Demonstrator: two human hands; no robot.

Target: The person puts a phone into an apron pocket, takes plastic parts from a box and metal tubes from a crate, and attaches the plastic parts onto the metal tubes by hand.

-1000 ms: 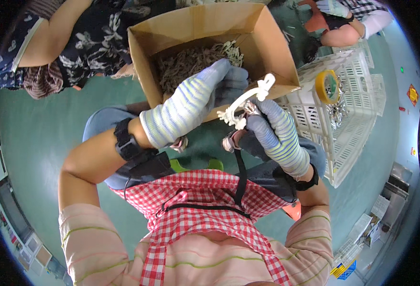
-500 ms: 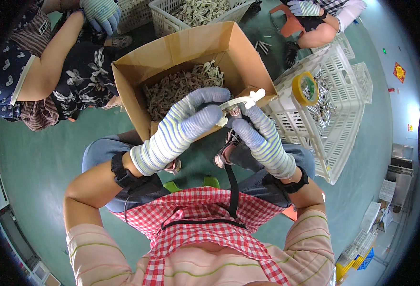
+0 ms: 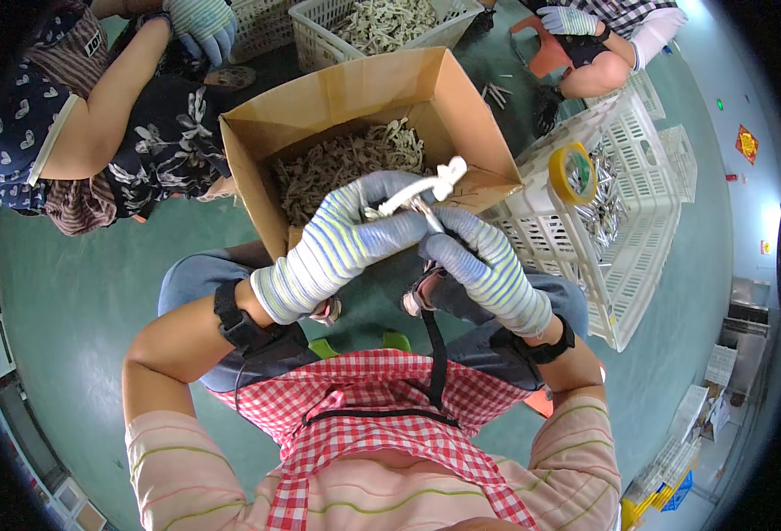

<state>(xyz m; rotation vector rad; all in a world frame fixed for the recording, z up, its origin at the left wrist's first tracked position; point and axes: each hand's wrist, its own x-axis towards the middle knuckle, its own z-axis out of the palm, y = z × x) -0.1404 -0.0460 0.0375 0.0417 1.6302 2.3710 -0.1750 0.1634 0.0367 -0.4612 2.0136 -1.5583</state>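
Note:
Both of my hands wear striped knit gloves and meet over the near edge of a cardboard box point(image 3: 346, 96). My left hand point(image 3: 328, 243) pinches a curved white plastic piece point(image 3: 419, 188) between thumb and fingers, its knobbed end sticking out to the right. Just beneath that piece, a short shiny metal part point(image 3: 428, 214) slants down into the fingertips of my right hand point(image 3: 492, 270), which are closed around it. Whether the metal part and the white piece are joined cannot be made out. Inside the box lies a heap of similar whitish pieces point(image 3: 346, 168).
To the right stands a tilted white crate point(image 3: 621, 296) of metal tubes point(image 3: 610, 208), with a yellow tape roll point(image 3: 557, 177) on its edge. Another crate point(image 3: 320, 42) of white pieces is behind the box. Co-workers' gloved hands point(image 3: 203, 26) show at far left and right.
The white piece has shifted left and tilted upward in my left hand. More of the metal part shows at my right fingertips. The whole view has shifted slightly.

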